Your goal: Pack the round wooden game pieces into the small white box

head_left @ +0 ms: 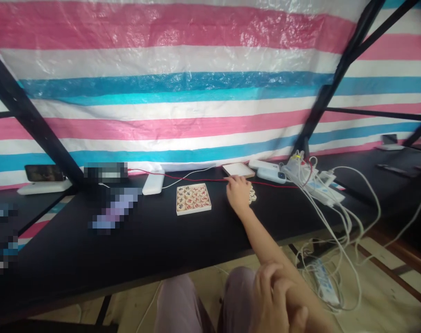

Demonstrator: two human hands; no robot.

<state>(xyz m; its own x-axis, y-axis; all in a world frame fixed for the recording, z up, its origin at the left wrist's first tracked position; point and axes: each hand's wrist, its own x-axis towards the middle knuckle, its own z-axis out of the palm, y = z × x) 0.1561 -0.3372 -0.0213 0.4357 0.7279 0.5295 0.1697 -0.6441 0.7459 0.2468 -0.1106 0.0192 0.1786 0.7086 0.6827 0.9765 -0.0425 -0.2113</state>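
Note:
My right hand reaches out over the black table, back side up, its fingers spread and bent down. Beside and partly under it lies a cluster of round Chinese chess pieces, and what is beneath the palm is hidden. To its left is a shallow white box with rows of round Chinese chess pieces in it, marked in red and black characters. Close to the camera, my left hand is raised in front of my right forearm, its fingers bent and apart, with nothing visible in it.
An open box lid lies behind my right hand, near a light blue phone. White cables and power strips crowd the table's right side. A red cable runs along the back. A white device stands to the left.

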